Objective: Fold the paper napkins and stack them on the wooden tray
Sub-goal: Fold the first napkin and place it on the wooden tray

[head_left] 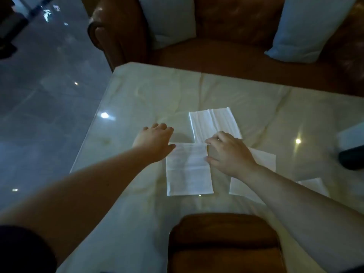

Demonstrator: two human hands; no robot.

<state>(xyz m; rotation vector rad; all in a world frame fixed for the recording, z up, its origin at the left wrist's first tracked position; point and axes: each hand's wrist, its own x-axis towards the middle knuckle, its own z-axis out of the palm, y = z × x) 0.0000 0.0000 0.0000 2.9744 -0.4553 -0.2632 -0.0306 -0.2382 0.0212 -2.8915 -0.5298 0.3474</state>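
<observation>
A white paper napkin (189,170) lies flat on the table in front of me. My left hand (154,142) rests spread beside its top left corner, thumb touching the edge. My right hand (229,152) presses fingertips on the napkin's top right corner. A second white napkin (213,121) lies just beyond, with lengthwise creases. Another napkin (256,174) lies partly hidden under my right forearm, and a further one (313,187) shows at the right. The wooden tray (224,243) sits at the near table edge, holding no napkins.
The glossy table (147,95) has a pale cream top with light reflections. A brown leather sofa (226,36) with pale cushions (303,26) stands beyond it. A dark object (352,158) and a pale box sit at the right edge. Shiny floor lies to the left.
</observation>
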